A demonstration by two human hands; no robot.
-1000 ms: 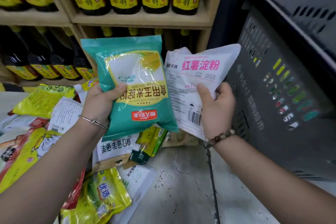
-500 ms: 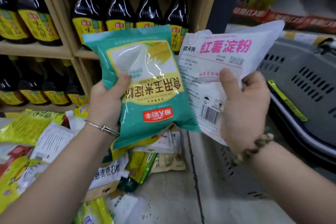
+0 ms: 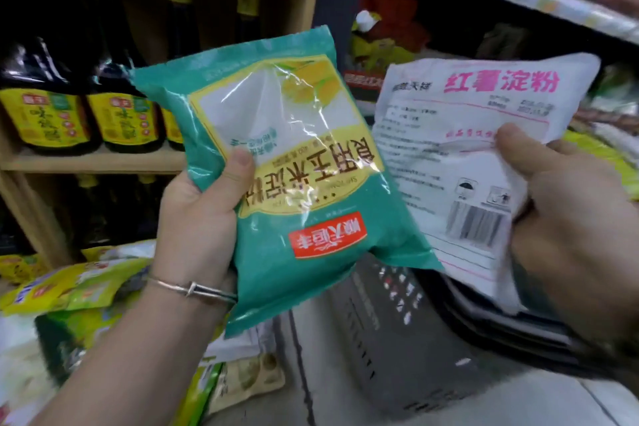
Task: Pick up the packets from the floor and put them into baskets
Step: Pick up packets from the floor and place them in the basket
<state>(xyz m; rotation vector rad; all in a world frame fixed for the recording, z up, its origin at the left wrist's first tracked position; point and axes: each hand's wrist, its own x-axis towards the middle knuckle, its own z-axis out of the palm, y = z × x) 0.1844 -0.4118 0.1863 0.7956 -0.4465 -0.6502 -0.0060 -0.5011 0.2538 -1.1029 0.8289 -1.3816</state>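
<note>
Teal plastic, glossy, dominates the centre of the view. Landmark for these notes: the grey basket (image 3: 408, 339), low and centre-right.

Left of the basket, on the floor: a heap of packets (image 3: 79, 291), yellow and green, not yet collected. Above them a wooden shelf (image 3: 93, 161) carries dark bottles with yellow labels (image 3: 121, 119).

Left hand (image 3: 200, 228) grips the teal packet (image 3: 294, 183) by its left edge, thumb across the front, fingers behind. Print reads upside down. The packet's lower corner hangs over the basket's left wall. A thin bangle (image 3: 192, 287) sits on the wrist.

Right hand (image 3: 567, 228) is closed on the white packet (image 3: 463, 149), pink lettering up top, thumb pressed on its face, barcode beside the palm. It is held above the basket's right side.

Change: compared with a second ago, both packets have been carried higher and further right, and the view has swung with them. The basket, then upright at the right of the frame, now lies beneath the two packets, its perforated wall showing between the forearms. Frame is motion-blurred on the right.

Reading: both packets look to be in transit, lifted and now roughly over the target. Release into the basket appears to be the step in hand; neither is in yet. The floor heap means plenty of work remains.
</note>
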